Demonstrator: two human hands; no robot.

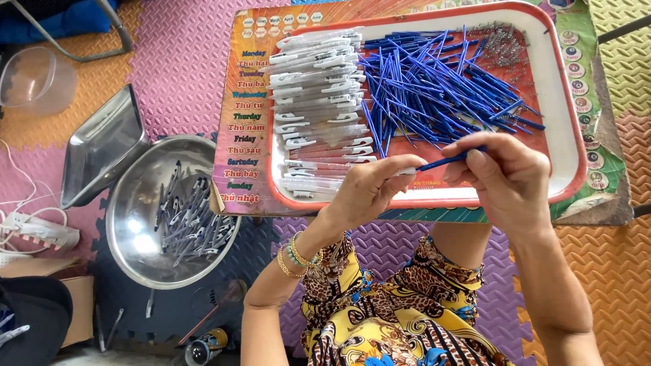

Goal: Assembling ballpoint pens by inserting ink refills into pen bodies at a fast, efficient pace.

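near the middle of the frame, slightly right, the right hand (505, 177) pinches a blue pen refill (444, 162) between thumb and fingertips, gripping its right end. the refill runs leftward and a little downward from that hand toward the left hand (369, 190), which is closed around a white pen barrel (405, 171); only the barrel's tip shows past the thumb, and the refill's free end meets it there. both hands hover over the lower edge of a red-rimmed tray (568, 135).

on the tray, above the hands, a heap of loose blue refills (434, 88) fills the centre and right, and a stack of white pen barrels (319, 102) lies along its left side. small metal springs (505, 44) sit in the tray's upper right corner. the tray rests on a colourful printed board (237, 115).

at the lower left of the frame a round steel bowl (135, 217) holds a pile of assembled pens (190, 220), with a metal scoop (102, 146) leaning at its upper left rim. beaded and gold bracelets (295, 256) circle the left wrist.
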